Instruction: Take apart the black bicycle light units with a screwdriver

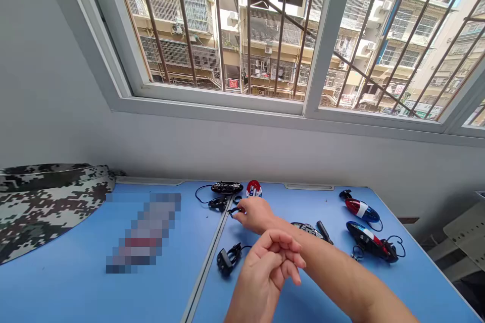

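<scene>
Your right hand (254, 213) is pinching a small black part (232, 211), while your left hand (271, 258) is hovering nearer you, loosely curled and free. A red-topped gadget (253, 188) is sitting just behind the right; your right forearm (333, 262) is kinda blocking a black oval piece (306, 227) on the desk (182, 287).

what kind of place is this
Probably a room in a residential building, above ground level: a barred window looks out on flats opposite, and a blue table stands below it.
</scene>
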Motion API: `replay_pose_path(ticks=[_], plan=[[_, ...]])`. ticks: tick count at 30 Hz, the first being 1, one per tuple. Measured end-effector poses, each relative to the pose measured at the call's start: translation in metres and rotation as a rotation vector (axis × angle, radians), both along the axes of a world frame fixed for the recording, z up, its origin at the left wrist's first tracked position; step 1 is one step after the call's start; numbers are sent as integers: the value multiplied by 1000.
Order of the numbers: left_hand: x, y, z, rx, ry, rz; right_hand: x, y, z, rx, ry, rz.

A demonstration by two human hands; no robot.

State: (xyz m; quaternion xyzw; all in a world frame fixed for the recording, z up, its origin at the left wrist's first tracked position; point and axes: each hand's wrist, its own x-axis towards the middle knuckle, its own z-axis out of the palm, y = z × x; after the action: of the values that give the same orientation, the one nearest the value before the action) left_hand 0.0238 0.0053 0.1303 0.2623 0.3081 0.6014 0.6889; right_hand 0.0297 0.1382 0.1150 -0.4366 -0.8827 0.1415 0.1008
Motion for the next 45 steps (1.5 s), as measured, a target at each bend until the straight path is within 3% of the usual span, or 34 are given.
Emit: replay_pose_path(ticks=[4,7,17,21,23,25,29,33,36,41,45], plan=[[-18,-3,-25,-148,10,63,-11,4,-13,4,-51,-47],[-30,-5,-33,-207,49,80,-13,6,-18,22,-84,-60],[-65,-5,-26,-167,339,9,-18,0,-23,47,-154,-43],[-86,13,-14,-104,578,-10,-10,-5,-12,60,-150,-44],[-97,29,-9,-83,815,0,5,-12,0,78,-130,-36],[-106,48,-5,-120,1232,24,27,-21,11,103,-96,-28],[-120,85,-3,-179,1498,40,88,-44,17,141,-17,-40],[-125,112,-4,-224,1722,-48,142,-59,-1,187,275,1],[-124,124,-4,-228,1839,-111,167,-60,-17,175,462,-29],[-121,134,-6,-203,1996,-176,184,-52,-36,121,673,-141],[-119,137,-10,-186,2101,-205,189,-50,-42,95,709,-157]])
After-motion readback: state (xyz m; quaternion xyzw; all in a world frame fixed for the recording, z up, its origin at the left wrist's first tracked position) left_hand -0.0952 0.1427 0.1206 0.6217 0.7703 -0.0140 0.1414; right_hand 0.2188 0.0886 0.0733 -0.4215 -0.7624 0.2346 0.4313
